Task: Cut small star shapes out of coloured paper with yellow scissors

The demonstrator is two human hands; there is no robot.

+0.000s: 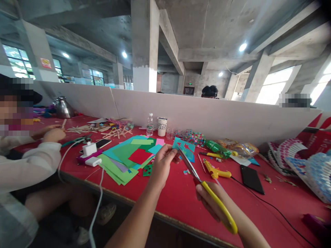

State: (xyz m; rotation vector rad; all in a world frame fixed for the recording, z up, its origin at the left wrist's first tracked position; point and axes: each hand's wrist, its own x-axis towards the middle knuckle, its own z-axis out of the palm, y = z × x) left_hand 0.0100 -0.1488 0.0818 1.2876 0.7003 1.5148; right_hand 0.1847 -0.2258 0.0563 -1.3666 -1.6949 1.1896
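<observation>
My right hand (210, 199) grips a pair of scissors (192, 168) by its yellow handles. The blades point up and left, their tips close to the fingers of my left hand (164, 162). Those fingers are pinched together; whatever is between them is too small or hidden to name. Just behind the tips is a blue sheet (190, 155) with red star shapes showing in it; I cannot tell whether my left fingers touch it. A green piece with cut-out shapes (147, 170) lies left of my left wrist, near a stack of coloured paper (124, 151).
A yellow glue gun (217, 171) and a black phone (252, 179) lie right on the red table (178, 213). A water bottle (150, 124), a paper cup (162, 127) and a green bottle (218, 148) line the back. A co-worker's hand (53, 134) is at left, near white chargers (89, 149).
</observation>
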